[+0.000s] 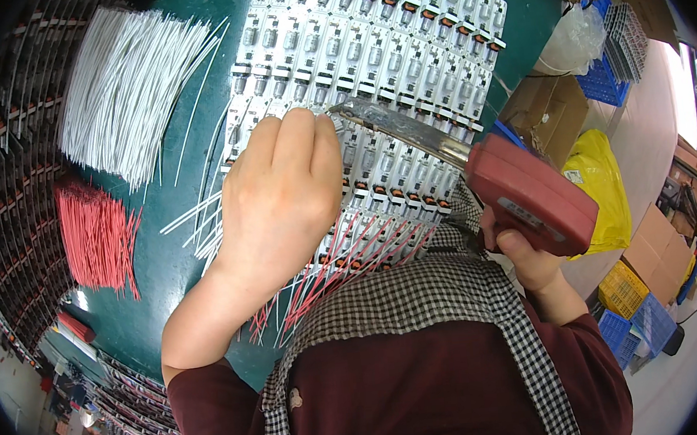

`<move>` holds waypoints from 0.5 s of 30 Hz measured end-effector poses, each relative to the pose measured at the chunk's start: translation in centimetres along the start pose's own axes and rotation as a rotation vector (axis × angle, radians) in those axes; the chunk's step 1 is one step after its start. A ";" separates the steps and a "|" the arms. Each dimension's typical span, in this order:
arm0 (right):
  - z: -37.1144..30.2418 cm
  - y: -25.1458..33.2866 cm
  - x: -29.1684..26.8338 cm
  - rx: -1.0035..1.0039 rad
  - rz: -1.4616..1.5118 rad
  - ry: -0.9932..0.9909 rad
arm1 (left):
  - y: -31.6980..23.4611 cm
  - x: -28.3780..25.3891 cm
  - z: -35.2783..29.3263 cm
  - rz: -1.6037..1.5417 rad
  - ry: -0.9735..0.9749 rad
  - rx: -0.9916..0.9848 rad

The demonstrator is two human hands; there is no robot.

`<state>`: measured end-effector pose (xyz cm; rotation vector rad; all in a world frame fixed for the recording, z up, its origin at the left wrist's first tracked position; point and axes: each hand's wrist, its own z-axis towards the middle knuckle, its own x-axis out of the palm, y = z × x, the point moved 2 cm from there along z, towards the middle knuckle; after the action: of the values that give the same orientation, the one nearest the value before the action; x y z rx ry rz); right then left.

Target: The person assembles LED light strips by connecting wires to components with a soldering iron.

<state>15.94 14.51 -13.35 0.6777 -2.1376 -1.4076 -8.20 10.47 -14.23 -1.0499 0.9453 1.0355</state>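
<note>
My right hand (531, 261) grips the handle of a red soldering gun (533, 193). Its long metal barrel points left across a panel of small white circuit boards (384, 57), and the tip ends close to my left fingertips. My left hand (283, 182) is over the panel with its fingers pinched together; what they hold, if anything, is hidden beneath them. Rows of little clear and dark parts cover the boards. Loose red wires (367, 245) trail from the panel's near edge, and several white wires (191, 219) stick out left of my wrist.
On the green table (169, 204), a thick bundle of white wires (130, 87) lies above a red wire bundle (97, 235). Dark racks of parts (10, 189) line the left. Cardboard boxes (551, 113), a yellow bag (599, 187) and blue crates (606, 79) stand right.
</note>
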 end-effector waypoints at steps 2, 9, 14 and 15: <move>0.0 -0.1 0.0 0.018 -0.017 -0.024 | -0.1 0.1 0.1 0.005 -0.002 0.003; -0.3 0.2 -0.1 -0.001 0.037 -0.014 | -0.3 -0.2 0.2 0.041 0.025 0.013; -0.2 0.4 -0.2 -0.024 0.073 -0.032 | -0.3 0.0 0.1 0.069 0.021 0.011; -0.2 0.4 -0.3 -0.027 0.071 -0.032 | -0.3 0.0 0.1 0.072 0.013 0.009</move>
<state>16.25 14.71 -12.94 0.5666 -2.1423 -1.4153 -7.90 10.54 -14.16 -1.0224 1.0038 1.0841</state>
